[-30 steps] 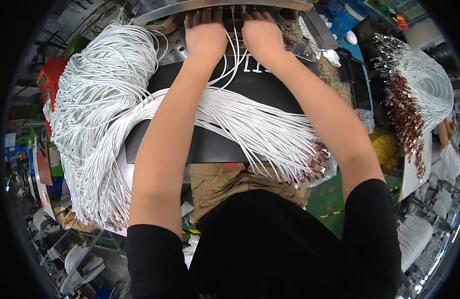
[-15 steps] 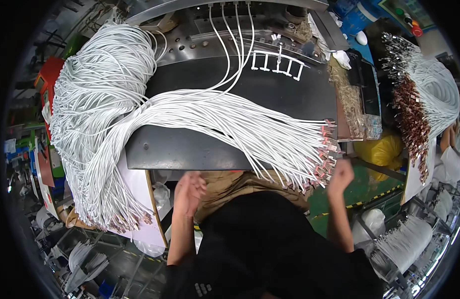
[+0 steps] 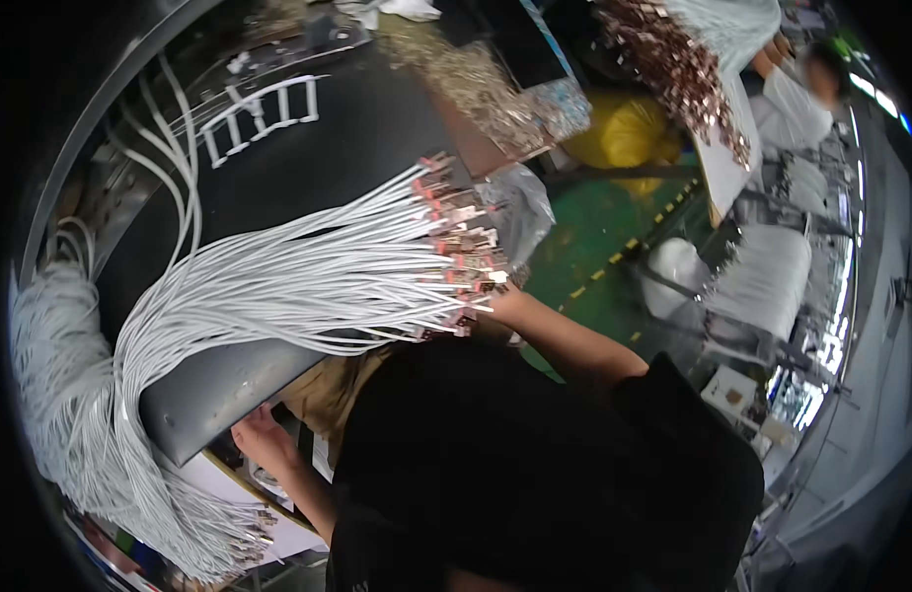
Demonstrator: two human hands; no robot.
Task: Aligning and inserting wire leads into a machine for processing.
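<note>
A thick bundle of white wires (image 3: 308, 286) lies across a dark curved work table (image 3: 357, 138). Its copper terminal ends (image 3: 461, 257) fan out past the table's near edge. My right hand (image 3: 503, 299) reaches up to those ends and is mostly hidden behind them, so its grip cannot be made out. My left hand (image 3: 262, 441) is low at the left, under the table's grey front edge (image 3: 209, 395). Its fingers point toward the underside, and whether it holds anything is unclear. My black shirt fills the lower middle.
The wires trail left into a large loose coil (image 3: 51, 375) hanging off the table. A white slotted fixture (image 3: 264, 113) sits on the table's far part. Another wire bundle with copper terminals (image 3: 673, 59) hangs at top right beside a person (image 3: 797, 94). A yellow bag (image 3: 624, 133) lies on the green floor (image 3: 614, 237).
A second ago both hands were on the far fixture. They pulled back to my body, and the view has swung right. The right hand now sits at the terminals, the left under the table edge.
</note>
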